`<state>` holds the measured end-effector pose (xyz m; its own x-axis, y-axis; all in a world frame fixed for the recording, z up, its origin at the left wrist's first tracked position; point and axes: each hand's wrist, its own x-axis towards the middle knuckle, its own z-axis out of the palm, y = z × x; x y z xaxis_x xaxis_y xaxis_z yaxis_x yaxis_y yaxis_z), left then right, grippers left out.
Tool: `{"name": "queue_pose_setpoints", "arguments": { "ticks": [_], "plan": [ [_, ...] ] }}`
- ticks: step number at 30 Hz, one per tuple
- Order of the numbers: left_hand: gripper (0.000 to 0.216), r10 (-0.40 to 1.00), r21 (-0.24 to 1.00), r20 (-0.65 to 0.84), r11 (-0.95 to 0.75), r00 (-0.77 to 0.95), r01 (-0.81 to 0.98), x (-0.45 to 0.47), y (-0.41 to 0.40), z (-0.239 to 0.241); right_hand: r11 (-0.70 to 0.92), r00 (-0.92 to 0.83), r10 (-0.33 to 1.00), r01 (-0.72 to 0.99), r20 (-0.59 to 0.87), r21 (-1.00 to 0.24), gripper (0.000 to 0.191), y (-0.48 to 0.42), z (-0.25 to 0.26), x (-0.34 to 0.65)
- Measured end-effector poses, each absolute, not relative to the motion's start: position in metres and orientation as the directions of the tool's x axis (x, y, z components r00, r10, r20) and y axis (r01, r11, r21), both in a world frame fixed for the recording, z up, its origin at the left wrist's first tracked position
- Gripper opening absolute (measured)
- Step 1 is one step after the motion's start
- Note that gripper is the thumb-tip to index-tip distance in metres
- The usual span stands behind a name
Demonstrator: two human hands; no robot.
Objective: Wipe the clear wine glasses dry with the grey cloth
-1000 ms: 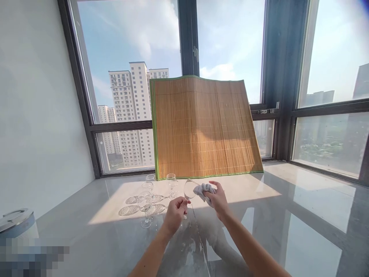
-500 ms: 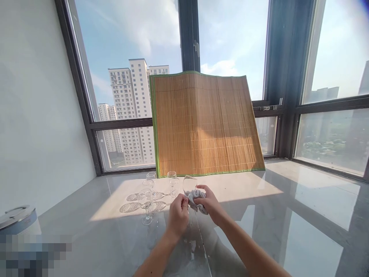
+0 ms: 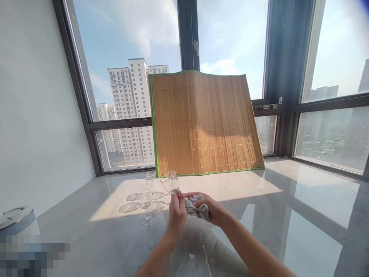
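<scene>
My left hand (image 3: 177, 214) pinches the stem of a clear wine glass (image 3: 169, 182), whose bowl tilts to the upper left above the marble counter (image 3: 273, 215). Beside it my right hand (image 3: 212, 209) is closed round a crumpled grey-white cloth (image 3: 195, 206); the cloth lies just below the glass, touching or nearly touching my left fingers. Several other clear stemmed glasses (image 3: 146, 200) stand upright on the counter just left of my hands, in a patch of sunlight.
A bamboo mat (image 3: 201, 123) with a green edge leans against the window frame behind the glasses. A round metal-lidded container (image 3: 15, 219) sits at the far left by the white wall. Large windows surround the counter's corner.
The glass swung from tilting right, with its bowl at the cloth, to tilting left away from it. My right hand drew back with the bunched cloth toward my left hand.
</scene>
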<state>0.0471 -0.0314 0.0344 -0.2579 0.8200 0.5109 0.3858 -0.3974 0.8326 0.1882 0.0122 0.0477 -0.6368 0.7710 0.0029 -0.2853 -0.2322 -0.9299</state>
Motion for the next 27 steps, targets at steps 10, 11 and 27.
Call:
{"name": "queue_pose_setpoints", "arguments": {
  "ticks": [10, 11, 27],
  "plan": [
    [0.018, 0.912, 0.791, 0.377, -0.227, -0.161, 0.568, 0.035, -0.019, 0.018, 0.229, -0.087, 0.963, -0.244, 0.256, -0.942, 0.064, 0.025, 0.055, 0.204],
    [0.017, 0.926, 0.776, 0.351, -0.204, -0.141, 0.597, 0.035, -0.017, 0.015, 0.344, -0.031, 0.935, -0.157, 0.353, -0.926, 0.066, 0.022, 0.054, 0.201],
    [0.023, 0.872, 0.520, 0.474, -0.168, -0.119, 0.837, 0.028, 0.011, -0.026, 0.702, -0.133, 0.712, 0.167, 0.690, -0.692, 0.052, 0.003, 0.049, 0.185]
  ]
}}
